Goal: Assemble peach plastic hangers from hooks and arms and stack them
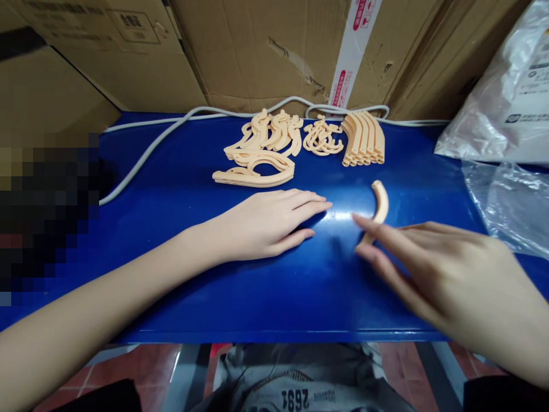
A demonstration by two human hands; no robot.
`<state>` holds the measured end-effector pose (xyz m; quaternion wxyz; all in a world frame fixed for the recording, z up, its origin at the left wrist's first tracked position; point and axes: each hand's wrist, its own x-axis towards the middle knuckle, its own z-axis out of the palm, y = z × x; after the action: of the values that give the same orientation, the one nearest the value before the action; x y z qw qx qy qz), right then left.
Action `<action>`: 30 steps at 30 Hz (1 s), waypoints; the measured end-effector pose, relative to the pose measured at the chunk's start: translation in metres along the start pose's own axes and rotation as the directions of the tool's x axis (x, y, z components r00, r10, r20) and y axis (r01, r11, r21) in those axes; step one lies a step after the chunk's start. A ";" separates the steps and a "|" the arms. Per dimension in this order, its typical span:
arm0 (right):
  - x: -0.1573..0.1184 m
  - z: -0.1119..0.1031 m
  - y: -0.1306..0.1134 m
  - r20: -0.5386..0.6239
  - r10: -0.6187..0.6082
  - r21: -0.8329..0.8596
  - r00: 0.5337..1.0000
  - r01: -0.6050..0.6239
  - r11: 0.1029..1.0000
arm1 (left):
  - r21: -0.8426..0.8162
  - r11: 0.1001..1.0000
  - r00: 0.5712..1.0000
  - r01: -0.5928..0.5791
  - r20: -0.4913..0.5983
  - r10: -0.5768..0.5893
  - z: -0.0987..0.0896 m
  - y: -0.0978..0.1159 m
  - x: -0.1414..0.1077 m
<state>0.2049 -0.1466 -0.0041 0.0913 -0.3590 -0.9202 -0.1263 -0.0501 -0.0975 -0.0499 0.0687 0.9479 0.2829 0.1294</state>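
Observation:
My left hand point(274, 223) lies palm down on the blue tabletop point(266, 297), its fingers stretched out and nothing in them. Between the thumb and forefinger of my right hand point(433, 263) is the lower end of a curved beige plastic hanger arm point(381, 201); the fingers partly cover it. Beyond my left hand lie folded beige hangers point(257, 180), with more hooked, curved hanger pieces point(277, 131) stacked behind them. A tangle of small beige hooks point(322, 137) sits in the middle at the back. To its right is a neat stack of hanger arms point(364, 139).
A white cable point(148, 163) runs along the back and left of the table. Cardboard boxes point(266, 51) stand behind it. Clear plastic bags point(493, 126) rest at the right. The table's front edge point(274, 336) is close to my body.

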 end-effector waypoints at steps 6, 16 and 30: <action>0.011 0.014 -0.006 0.037 -0.401 0.461 0.915 0.340 0.819 | -0.070 0.997 1.000 0.012 -0.026 -0.014 0.000 0.000 0.001; 0.024 0.036 -0.007 0.151 -0.579 0.660 0.801 0.354 0.662 | -0.074 0.997 0.998 -0.011 -0.062 0.006 0.002 -0.003 0.002; 0.028 0.020 0.009 0.009 -0.408 0.568 0.913 0.331 0.753 | -0.151 0.986 0.990 0.062 -0.113 -0.080 -0.003 -0.006 -0.002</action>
<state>0.1894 -0.1168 -0.0145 0.1035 -0.1349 -0.9732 0.1548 -0.0560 -0.0939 -0.0483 0.1262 0.9201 0.3099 0.2038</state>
